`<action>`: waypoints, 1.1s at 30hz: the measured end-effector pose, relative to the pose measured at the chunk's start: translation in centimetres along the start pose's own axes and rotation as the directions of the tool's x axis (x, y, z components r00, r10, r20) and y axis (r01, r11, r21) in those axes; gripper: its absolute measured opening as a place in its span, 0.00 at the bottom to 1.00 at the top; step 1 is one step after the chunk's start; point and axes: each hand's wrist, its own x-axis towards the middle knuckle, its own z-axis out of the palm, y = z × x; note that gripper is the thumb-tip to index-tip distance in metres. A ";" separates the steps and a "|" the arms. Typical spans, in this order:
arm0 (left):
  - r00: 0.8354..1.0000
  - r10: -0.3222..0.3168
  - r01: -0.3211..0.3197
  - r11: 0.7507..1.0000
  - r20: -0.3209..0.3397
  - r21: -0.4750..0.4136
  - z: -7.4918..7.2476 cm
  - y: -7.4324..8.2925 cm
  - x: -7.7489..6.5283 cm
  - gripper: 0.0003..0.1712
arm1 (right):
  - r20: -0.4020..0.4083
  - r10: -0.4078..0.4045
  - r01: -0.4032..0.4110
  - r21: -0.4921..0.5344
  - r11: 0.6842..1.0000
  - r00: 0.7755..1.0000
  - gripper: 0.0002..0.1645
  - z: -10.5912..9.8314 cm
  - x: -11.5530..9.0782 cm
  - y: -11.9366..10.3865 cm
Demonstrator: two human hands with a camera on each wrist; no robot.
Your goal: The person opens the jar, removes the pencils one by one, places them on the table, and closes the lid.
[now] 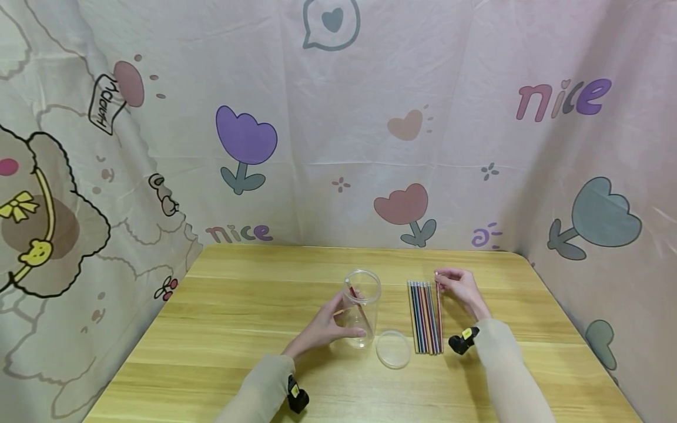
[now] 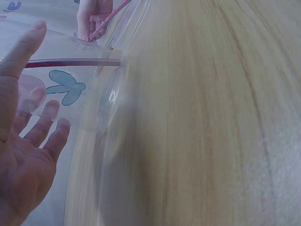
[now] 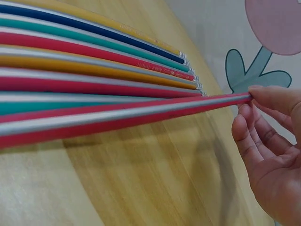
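Observation:
A clear plastic jar (image 1: 372,314) stands on the table without a lid, one red pencil (image 1: 361,306) leaning inside it. My left hand (image 1: 324,324) holds the jar from its left side, thumb in front and fingers behind. To the right, several pencils (image 1: 422,317) lie side by side in yellow, blue, green and red. At the right edge of this row, my right hand (image 1: 461,288) pinches the far end of a striped red pencil (image 3: 141,115) between thumb and fingertips. That end is raised slightly off the table in the right wrist view.
A round clear lid (image 1: 394,349) lies flat between the jar and the pencil row. The wooden table (image 1: 238,305) meets a printed cloth backdrop (image 1: 328,117) at its back and sides. Each wrist wears a small black camera, such as the right one (image 1: 462,342).

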 end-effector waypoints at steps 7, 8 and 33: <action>1.000 -0.012 0.012 1.000 0.000 -0.001 0.0 0.1 0.0 0.47 | -0.008 -0.018 0.018 -0.027 0.999 1.000 0.24 0.2 0.2 0.1; 1.000 -0.013 0.013 1.000 0.000 0.001 0.1 0.0 0.0 0.48 | -0.010 -0.021 0.021 -0.031 0.999 1.000 0.23 0.3 0.3 0.1; 1.000 -0.022 0.022 1.000 0.001 -0.004 0.1 -0.1 0.0 0.49 | -0.069 0.013 -0.032 -0.275 0.961 0.998 0.19 0.8 0.3 1.0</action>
